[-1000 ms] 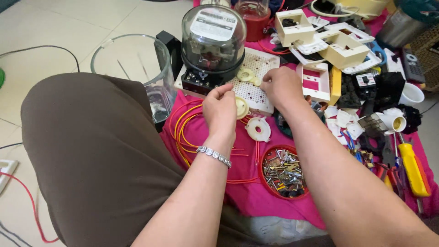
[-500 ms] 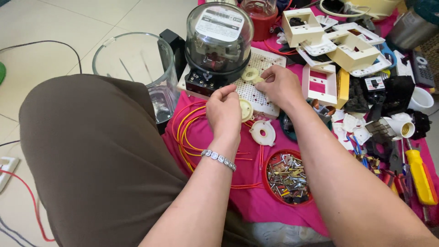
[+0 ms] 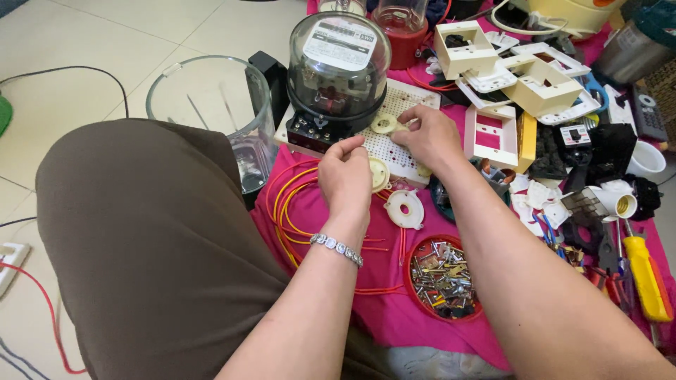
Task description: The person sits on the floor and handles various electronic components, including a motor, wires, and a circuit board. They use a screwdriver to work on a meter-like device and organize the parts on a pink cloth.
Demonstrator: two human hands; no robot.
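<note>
Since the earlier frame the view has shifted slightly and both hands have stayed on the board. Low in the frame, one round red lid of metal screws lies on the pink cloth over pale floor tiles. At centre, the left hand is curled narrow; whether it holds anything I cannot tell. The right hand pinches one cream plastic disc on the white perforated board, beside one glass-domed electric meter.

right hand now touching cream disc
</note>
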